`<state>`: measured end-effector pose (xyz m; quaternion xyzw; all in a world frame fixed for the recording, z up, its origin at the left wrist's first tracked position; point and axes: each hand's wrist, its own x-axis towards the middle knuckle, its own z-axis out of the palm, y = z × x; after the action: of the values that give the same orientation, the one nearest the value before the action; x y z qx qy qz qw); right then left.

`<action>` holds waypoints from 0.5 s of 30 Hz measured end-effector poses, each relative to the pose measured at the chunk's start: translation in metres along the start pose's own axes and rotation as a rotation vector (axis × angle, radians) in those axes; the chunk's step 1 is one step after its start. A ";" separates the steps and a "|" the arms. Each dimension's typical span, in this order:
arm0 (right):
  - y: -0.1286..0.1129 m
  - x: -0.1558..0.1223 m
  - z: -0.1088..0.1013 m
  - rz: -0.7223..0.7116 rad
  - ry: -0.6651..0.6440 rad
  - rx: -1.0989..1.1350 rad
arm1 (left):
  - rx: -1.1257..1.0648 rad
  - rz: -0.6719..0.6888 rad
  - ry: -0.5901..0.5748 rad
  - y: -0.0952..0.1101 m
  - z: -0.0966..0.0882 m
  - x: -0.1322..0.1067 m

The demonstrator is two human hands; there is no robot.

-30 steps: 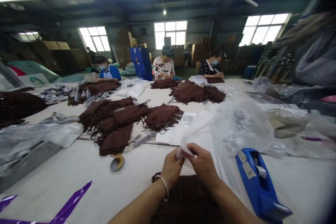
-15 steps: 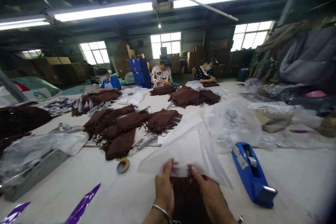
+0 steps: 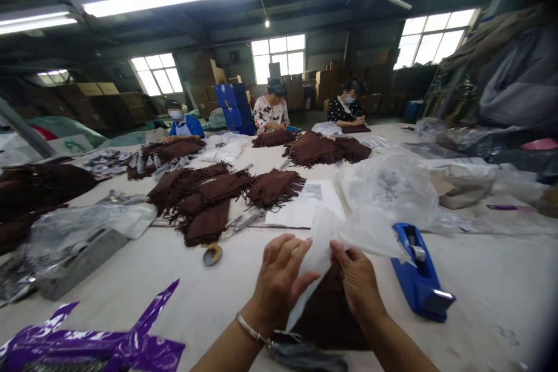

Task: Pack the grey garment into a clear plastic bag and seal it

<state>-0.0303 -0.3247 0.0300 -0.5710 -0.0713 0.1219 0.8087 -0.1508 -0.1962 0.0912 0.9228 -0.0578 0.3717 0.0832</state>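
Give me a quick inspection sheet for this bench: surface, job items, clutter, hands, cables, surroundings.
Surface: long white table, crowded except near the front right.
Job's things: translucent plastic bag held over a folded brown fringed garment.
Clutter: blue tape dispenser right of the hands; purple strips front left; brown fringed pieces mid-table; barcode sheet; loose clear bags.
Grippers: left hand pinches the bag's left edge; right hand grips its right side.
Cables: nothing seen.
Surroundings: three seated people at the far end, cartons behind them, windows, strip lights overhead.
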 end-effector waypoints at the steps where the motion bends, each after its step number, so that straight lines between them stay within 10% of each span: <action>1: -0.002 -0.001 0.002 -0.029 0.012 -0.017 | 0.028 0.042 -0.079 0.007 0.004 0.004; 8: -0.023 0.004 -0.012 -0.105 0.075 -0.071 | 0.004 -0.015 -0.104 0.015 0.025 0.024; 15: -0.037 -0.008 0.001 -0.171 -0.245 0.010 | -0.234 -0.216 0.000 0.026 0.014 0.050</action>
<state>-0.0340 -0.3380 0.0651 -0.5397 -0.2171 0.1216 0.8042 -0.1103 -0.2271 0.1187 0.9077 -0.0010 0.3513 0.2295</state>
